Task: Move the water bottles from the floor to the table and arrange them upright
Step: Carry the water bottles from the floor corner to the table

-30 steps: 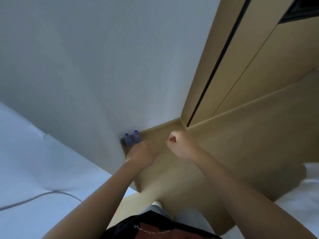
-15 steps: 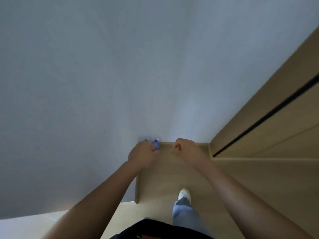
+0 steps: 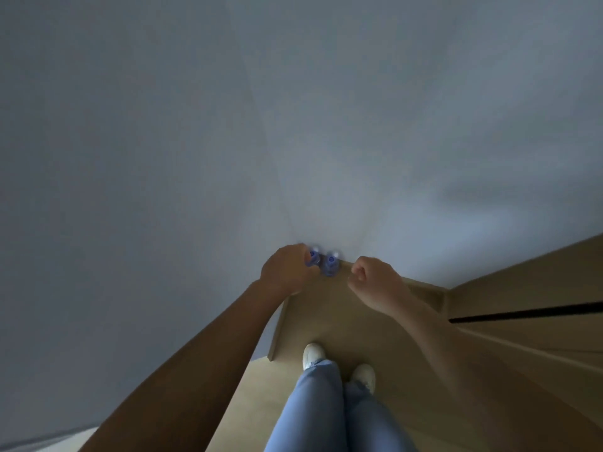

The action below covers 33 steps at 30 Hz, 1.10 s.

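Two small clear water bottles with blue labels stand upright side by side on the wooden floor (image 3: 329,316), against the foot of the white wall. The left bottle (image 3: 314,257) is partly hidden behind my left hand (image 3: 287,269); the right bottle (image 3: 330,264) shows in full. My left hand hangs above them with its fingers curled under, and I see nothing in it. My right hand (image 3: 375,282) is a closed fist holding nothing, to the right of the bottles. No table is in view.
The white wall (image 3: 293,125) fills the upper view and the left side. Wooden panelling with a dark slot (image 3: 522,313) runs along the right. My feet in white shoes (image 3: 312,353) stand on the floor a step short of the bottles.
I have walked closer and turned to face the wall. The bottles now lie between my hands, and the panelling has slid off to the right. Both hands stay curled.
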### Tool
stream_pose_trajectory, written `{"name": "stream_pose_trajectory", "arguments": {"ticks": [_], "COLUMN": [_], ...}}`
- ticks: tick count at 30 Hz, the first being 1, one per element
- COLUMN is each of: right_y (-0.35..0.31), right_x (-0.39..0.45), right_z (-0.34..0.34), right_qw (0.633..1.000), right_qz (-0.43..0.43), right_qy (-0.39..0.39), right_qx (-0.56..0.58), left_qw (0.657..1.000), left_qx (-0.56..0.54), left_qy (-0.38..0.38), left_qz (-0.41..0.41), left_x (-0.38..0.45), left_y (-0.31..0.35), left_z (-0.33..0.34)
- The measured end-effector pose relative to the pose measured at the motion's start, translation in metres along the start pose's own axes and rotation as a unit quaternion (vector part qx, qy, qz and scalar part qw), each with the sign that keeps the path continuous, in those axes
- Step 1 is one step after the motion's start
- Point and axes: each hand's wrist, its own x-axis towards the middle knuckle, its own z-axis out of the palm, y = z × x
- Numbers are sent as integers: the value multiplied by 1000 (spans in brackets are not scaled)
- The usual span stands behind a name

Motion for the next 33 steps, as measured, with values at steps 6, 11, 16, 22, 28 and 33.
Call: {"name": "stream_pose_trajectory", "arguments": {"ticks": [6, 11, 16, 22, 28, 33], "right_y": [32, 68, 96, 135, 161, 178], "right_x": [63, 112, 160, 209, 258, 296], "right_z": [41, 86, 133, 180, 216, 246], "right_qw": [1000, 998, 998, 998, 997, 996], "right_qz": [26, -8, -11, -8, -25, -25], "right_qy": [-14, -23, -21, -27, -9, -20], "right_qx": [-1, -65, -58, -54, -76, -87], "left_qw": [998, 995, 995, 992, 990, 993], "left_qx": [18, 88, 90, 109, 128, 109], "left_qy": [-35, -22, -19, -52, -51, -28], "left_qz": [-47, -37, -38, -44, -30, -26], "left_x": [56, 102, 159, 219, 271, 307], "left_y": [-36, -65, -86, -109, -130, -151], "left_z": [44, 87, 131, 193, 238, 268]}}
